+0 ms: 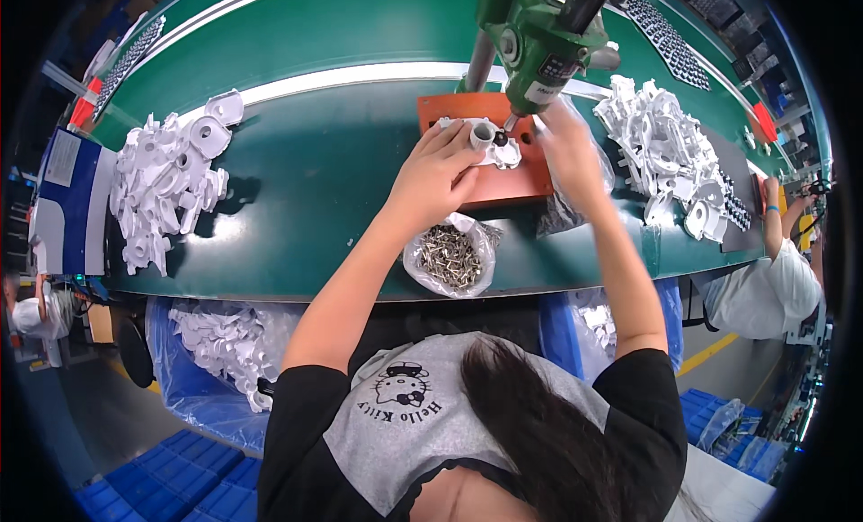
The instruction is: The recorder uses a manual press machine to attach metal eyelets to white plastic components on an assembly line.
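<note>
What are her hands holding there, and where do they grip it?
The left hand presses the white moulded plastic part at its near-left edge on the orange block. The right hand's grip cannot be told.

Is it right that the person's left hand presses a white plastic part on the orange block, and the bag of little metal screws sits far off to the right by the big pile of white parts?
Not quite. The head view shows the bag of screws just in front of the orange block, near the table edge between the person's arms, not by the right pile. The left hand does press the white plastic part on the block.

You wear a grey T-shirt [490, 405] with short black sleeves [301, 405] and a small cartoon print. Your dark hair [548, 432] hangs loose, and the neckline trim looks black, perhaps scalloped.
</note>
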Motion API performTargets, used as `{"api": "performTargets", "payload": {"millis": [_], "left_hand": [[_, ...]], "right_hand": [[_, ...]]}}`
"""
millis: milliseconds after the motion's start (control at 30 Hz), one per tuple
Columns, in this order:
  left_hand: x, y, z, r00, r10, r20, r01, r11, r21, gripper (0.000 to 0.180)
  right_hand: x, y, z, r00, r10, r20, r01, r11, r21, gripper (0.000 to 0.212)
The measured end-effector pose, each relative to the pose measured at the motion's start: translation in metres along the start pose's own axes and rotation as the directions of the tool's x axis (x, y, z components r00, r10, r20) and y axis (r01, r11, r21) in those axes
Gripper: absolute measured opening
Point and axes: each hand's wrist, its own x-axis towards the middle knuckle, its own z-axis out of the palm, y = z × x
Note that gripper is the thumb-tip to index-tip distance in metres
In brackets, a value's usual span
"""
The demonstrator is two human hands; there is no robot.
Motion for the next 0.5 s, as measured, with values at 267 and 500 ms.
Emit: {"api": "performTargets", "payload": {"millis": [267,500], "left_hand": [[0.0,0.002,-0.002,0.999,-0.023,0.028,0.023,1.0,0.005,0.021],[0.003,0.004,-0.004,0.998,-0.011,0.054,0.008,0.998,0.064,0.022]], "right_hand": [[0.222,0.0,-0.093,0.985,0.108,-0.131,0.03,0.647,0.762,0.032],[0.155,-0.061,-0.127,0.914,-0.081,-0.397,0.379,0.52,0.766,0.026]]}}
